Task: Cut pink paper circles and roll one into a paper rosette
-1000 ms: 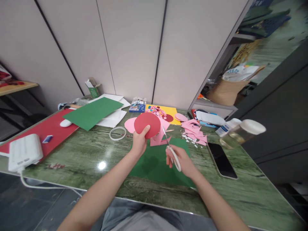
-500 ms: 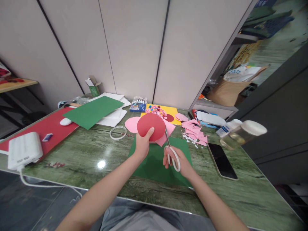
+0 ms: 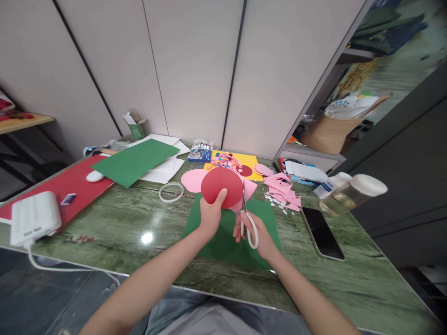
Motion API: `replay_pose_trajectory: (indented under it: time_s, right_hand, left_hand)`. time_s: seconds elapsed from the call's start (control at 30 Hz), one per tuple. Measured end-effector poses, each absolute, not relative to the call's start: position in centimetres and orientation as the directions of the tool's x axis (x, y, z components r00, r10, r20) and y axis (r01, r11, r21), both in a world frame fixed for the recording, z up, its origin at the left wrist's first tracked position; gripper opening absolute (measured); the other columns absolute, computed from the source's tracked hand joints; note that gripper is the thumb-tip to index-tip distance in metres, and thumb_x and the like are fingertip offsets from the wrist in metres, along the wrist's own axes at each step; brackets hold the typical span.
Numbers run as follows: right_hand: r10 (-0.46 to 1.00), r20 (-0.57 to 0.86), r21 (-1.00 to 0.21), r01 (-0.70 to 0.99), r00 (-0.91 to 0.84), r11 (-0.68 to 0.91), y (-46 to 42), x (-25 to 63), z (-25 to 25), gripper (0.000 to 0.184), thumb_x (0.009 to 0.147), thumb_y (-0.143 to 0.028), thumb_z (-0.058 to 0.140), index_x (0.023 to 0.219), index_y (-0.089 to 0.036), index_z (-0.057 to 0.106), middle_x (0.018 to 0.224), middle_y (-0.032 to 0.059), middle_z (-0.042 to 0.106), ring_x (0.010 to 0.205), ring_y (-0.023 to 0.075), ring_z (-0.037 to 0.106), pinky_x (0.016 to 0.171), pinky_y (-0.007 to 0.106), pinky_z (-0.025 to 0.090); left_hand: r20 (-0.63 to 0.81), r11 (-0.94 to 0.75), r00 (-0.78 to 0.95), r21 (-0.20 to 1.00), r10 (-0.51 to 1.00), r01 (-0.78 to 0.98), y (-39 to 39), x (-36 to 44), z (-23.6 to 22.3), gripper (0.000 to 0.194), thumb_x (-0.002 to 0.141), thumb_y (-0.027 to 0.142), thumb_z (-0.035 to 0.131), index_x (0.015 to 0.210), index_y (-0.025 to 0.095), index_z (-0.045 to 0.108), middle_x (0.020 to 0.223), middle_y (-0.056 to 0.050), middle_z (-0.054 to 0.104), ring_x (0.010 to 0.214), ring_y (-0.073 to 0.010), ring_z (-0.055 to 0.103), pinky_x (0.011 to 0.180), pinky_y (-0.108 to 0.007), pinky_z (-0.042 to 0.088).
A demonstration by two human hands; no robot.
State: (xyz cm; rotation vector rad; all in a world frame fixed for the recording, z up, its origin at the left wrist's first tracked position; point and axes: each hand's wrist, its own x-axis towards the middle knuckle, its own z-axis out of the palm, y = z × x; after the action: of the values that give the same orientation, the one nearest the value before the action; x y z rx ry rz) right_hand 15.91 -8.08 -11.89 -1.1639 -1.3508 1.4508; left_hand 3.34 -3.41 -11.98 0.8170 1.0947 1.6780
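My left hand (image 3: 211,212) is closed on a red paper circle (image 3: 221,186), the thumb lying over its lower part. Behind the circle a piece of pink paper (image 3: 249,185) sticks out on the right, held along with it. White-handled scissors (image 3: 252,232) are in my right hand (image 3: 256,235), their blades upright at the pink paper beside the circle's right edge. Below both hands a green paper sheet (image 3: 226,242) lies on the table. A pink paper oval (image 3: 193,180) shows just left of the circle.
Pink scraps (image 3: 281,188), a phone (image 3: 321,232) and a clear bottle (image 3: 352,195) stand or lie on the right. Leftward are a tape ring (image 3: 171,192), another green sheet (image 3: 138,160), red paper (image 3: 80,193) and a white power bank (image 3: 36,217). Small pompoms (image 3: 225,161) sit on yellow paper behind.
The red circle and my left hand have shifted slightly right and down. My right hand with the scissors has moved a little left, and the blades stand more upright. The green sheet underneath has shifted slightly.
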Motion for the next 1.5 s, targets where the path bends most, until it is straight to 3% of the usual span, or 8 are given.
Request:
replay_pose_trajectory:
  time_s: [0.33,0.83,1.03,1.23,1.5]
  right_hand:
    - [0.978,-0.044,-0.994,0.106,-0.202,-0.023,-7.8,16.2,-12.7,0.038,0.083,-0.055,0.042,0.070,-0.020,0.046,0.049,-0.0035,0.053,0.040,0.0104,0.048,0.041,0.022,0.034]
    - [0.982,-0.033,-0.978,0.208,-0.183,0.006,-8.0,16.2,-12.2,0.040,0.085,-0.054,0.039,0.066,-0.020,0.044,0.049,-0.0028,0.052,0.040,0.0096,0.046,0.040,0.021,0.033]
    - [0.981,-0.050,-0.974,0.226,-0.187,-0.006,-8.0,16.3,-12.1,0.040,0.085,-0.054,0.038,0.066,-0.019,0.043,0.049,-0.0031,0.051,0.040,0.0087,0.046,0.040,0.019,0.033]
    - [0.980,-0.045,-0.964,0.267,-0.194,0.008,-8.0,16.5,-11.9,0.040,0.086,-0.054,0.036,0.067,-0.019,0.044,0.048,-0.0035,0.051,0.039,0.0085,0.046,0.039,0.019,0.033]
    - [0.980,-0.055,-0.958,0.287,-0.194,0.003,-8.0,16.7,-11.9,0.041,0.086,-0.055,0.036,0.066,-0.019,0.043,0.047,-0.0039,0.050,0.038,0.0085,0.046,0.039,0.019,0.032]
  left_hand:
    - [0.061,-0.186,-0.361,0.928,0.930,-0.323,-3.1,3.3,-12.1,0.039,0.064,0.038,0.068,0.094,0.014,0.064,0.090,-0.008,0.070,0.089,-0.0216,0.064,0.074,-0.030,0.052]
    - [0.074,-0.205,-0.362,0.919,0.929,-0.337,-2.7,3.0,-12.0,0.043,0.061,0.037,0.070,0.096,0.013,0.064,0.088,-0.008,0.070,0.088,-0.0227,0.064,0.074,-0.032,0.052]
    - [0.083,-0.205,-0.324,0.908,0.943,-0.366,-2.5,2.8,-12.0,0.043,0.062,0.038,0.069,0.096,0.011,0.063,0.090,-0.009,0.069,0.077,-0.0204,0.065,0.064,-0.031,0.054]
    - [0.145,-0.251,-0.331,0.919,0.932,-0.305,-2.0,2.3,-11.8,0.041,0.063,0.036,0.070,0.095,0.012,0.064,0.095,-0.010,0.069,0.086,-0.0211,0.065,0.076,-0.031,0.051]
    - [0.168,-0.248,-0.300,0.935,0.939,-0.254,-1.6,1.7,-11.6,0.042,0.062,0.037,0.069,0.095,0.011,0.064,0.092,-0.010,0.070,0.087,-0.0220,0.065,0.073,-0.030,0.052]
